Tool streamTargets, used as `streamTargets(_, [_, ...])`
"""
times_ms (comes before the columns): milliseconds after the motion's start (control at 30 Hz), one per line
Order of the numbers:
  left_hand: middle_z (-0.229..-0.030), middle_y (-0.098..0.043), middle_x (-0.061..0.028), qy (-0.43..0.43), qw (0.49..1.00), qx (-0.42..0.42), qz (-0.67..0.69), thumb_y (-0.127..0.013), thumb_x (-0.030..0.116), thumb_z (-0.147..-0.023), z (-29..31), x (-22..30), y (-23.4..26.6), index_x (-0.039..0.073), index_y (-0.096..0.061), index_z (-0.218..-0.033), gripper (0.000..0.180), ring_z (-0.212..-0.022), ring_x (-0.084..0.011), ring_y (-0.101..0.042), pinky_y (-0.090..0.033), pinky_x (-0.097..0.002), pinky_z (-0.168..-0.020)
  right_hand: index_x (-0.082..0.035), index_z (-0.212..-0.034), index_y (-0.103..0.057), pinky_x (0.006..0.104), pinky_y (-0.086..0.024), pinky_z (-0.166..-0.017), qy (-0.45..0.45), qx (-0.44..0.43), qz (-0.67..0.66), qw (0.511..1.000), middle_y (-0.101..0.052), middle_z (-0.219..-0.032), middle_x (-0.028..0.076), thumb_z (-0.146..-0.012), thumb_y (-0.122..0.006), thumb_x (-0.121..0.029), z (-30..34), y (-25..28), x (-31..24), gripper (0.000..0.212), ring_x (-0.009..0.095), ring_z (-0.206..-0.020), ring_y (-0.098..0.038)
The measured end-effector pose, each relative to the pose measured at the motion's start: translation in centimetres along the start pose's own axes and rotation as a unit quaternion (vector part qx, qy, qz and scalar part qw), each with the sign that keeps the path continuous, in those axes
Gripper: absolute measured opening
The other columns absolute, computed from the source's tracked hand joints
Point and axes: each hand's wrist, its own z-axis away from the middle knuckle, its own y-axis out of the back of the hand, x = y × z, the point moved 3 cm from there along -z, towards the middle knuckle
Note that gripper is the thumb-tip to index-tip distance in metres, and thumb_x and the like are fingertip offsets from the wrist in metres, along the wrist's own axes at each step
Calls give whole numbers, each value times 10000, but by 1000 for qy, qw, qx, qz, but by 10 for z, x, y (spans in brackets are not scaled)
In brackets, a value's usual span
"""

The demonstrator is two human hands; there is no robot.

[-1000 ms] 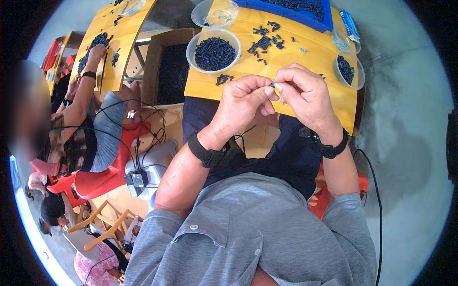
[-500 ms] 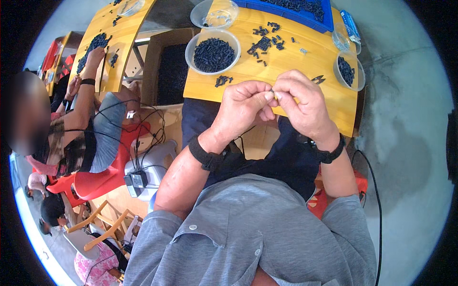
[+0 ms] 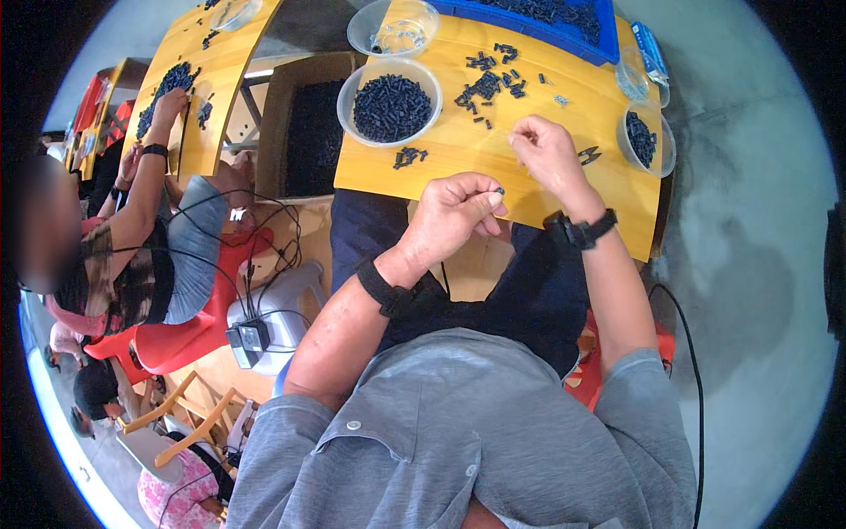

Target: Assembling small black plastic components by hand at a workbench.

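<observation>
Above the table's near edge, my left hand [image 3: 454, 213] pinches a small black cylindrical part [image 3: 500, 191] between thumb and forefinger; only its end shows. My right hand [image 3: 546, 157] is raised apart from it over the wooden table, its fingers curled together. Whether anything sits in that right pinch is hidden. Beyond it lies a loose pile of small black parts [image 3: 486, 85], with a few tiny silvery pieces [image 3: 561, 100] to the right. A pair of small dark snips [image 3: 589, 156] rests just right of my right hand.
A clear bowl of black parts [image 3: 434, 113] stands at the left, with another clear bowl [image 3: 354, 33] behind. A blue tray [image 3: 608, 44] occupies the back. At right is a smaller bowl [image 3: 624, 141]. A cardboard box [image 3: 275, 132] is left of the table; a co-worker sits beyond.
My hands, together before, have come apart. The right moved up and away over the table; the left stays near the same spot, slightly lower, with the black part in its fingertips.
</observation>
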Motion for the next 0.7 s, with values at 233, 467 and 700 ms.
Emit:
streamTargets(233, [-852,-656,-73,-6,999,24,37,-551,87,-913,0,0,9,-5,-589,-1011,141,-661,-118,-624,-520,-233,-614,-18,-773,-590,438,-475,-634,110,95,249,957,-592,-744,181,-772,-649,-236,-25,-27,5,226,352,-698,-591])
streamTargets(467, [-875,-657,-76,-29,998,18,55,-552,80,-912,-2,0,9,-3,-590,-1019,141,-687,-117,-622,-513,-231,-636,-37,-814,-616,432,-481,-620,184,142,275,933,-598,-757,194,-790,-618,-177,-30,-31,13,142,354,-677,-597])
streamTargets(700, [-868,-656,-73,-97,995,8,36,-563,63,-903,1,23,8,4,-600,-1025,140,-715,-117,-615,-505,-245,-655,26,-881,-608,236,-498,-530,-6,30,-152,988,-613,-722,48,-851,-572,-49,-2,-6,-9,88,97,-615,-605])
